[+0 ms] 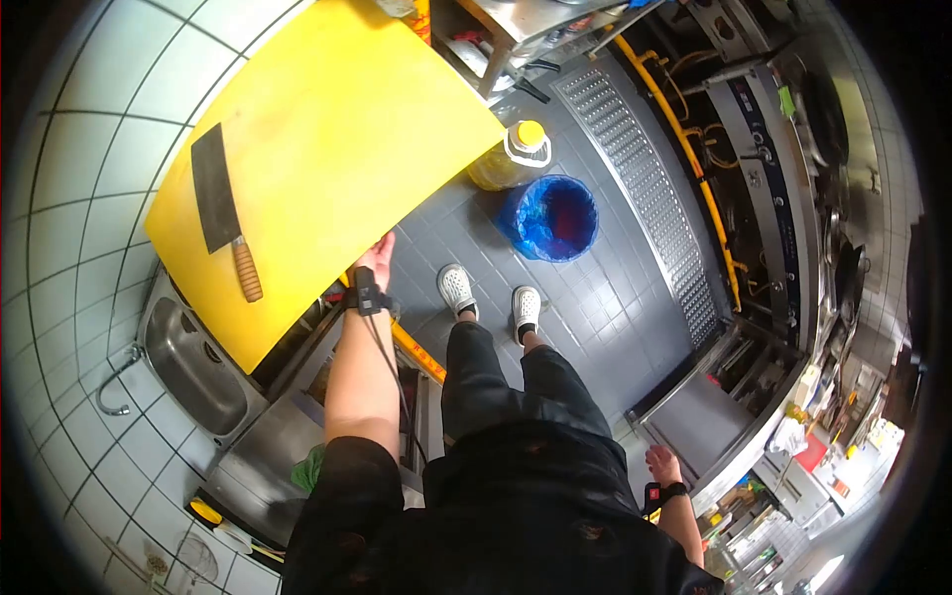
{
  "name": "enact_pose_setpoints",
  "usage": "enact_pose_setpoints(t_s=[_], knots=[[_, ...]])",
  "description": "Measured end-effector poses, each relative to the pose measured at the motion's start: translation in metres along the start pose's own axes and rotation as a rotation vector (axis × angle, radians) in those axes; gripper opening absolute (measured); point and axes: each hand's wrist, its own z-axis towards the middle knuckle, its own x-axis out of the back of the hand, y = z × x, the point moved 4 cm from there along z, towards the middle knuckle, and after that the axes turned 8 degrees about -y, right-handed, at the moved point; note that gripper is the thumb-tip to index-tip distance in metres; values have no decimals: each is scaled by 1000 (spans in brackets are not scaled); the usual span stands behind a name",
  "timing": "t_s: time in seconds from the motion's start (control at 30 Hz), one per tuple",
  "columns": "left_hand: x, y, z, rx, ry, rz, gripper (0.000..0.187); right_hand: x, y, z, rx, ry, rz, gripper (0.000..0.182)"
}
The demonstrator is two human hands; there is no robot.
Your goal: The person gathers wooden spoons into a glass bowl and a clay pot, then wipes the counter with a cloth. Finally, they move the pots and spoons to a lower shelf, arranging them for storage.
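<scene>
Left hand [375, 260] gripping near edge of yellow cutting board [327, 149] | cleaver [220, 208] lying on it, handle pointing toward sink [193, 365] (blade away) | right hand [661, 463] hanging loose, empty | grey tiled kitchen floor [615, 297].

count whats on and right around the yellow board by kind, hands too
yellow cutting board: 1
cleaver: 1
oil bottle: 1
blue-lined bin: 1
sink: 1
hands: 2, left hand at the board's edge, right hand hanging free
total: 7
</scene>
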Motion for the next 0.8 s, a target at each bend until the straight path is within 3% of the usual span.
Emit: enact_pose_setpoints(t_s=[0.1, 0.2, 0.3, 0.37, 0.43, 0.5, 0.67, 0.8], knots=[[-19, -5, -12, 17, -15, -32, 23, 21, -16, 19, 165, 77, -129, 34], [-15, -4, -15, 60, -37, -57, 19, 32, -66, 15, 244, 77, 29, 34], [2, -4, -23, 213, -75, 112, 38, 36, -92, 26, 327, 89, 29, 36], [-1, 9, -48, 233, -49, 109, 53, 44, -98, 50, 352, 158, -312, 38], [8, 10, -71, 244, -48, 114, 60, 43, -131, 52, 386, 153, -367, 39], [20, 7, -91, 231, -5, 100, 64, 42, -174, 53, 452, 112, -405, 41], [70, -10, -143, 146, 63, 2, 46, 60, -273, 89, 633, 59, -642, 45], [96, -28, -212, 55, 102, -37, 55, 71, -362, 110, 741, -11, -695, 45]])
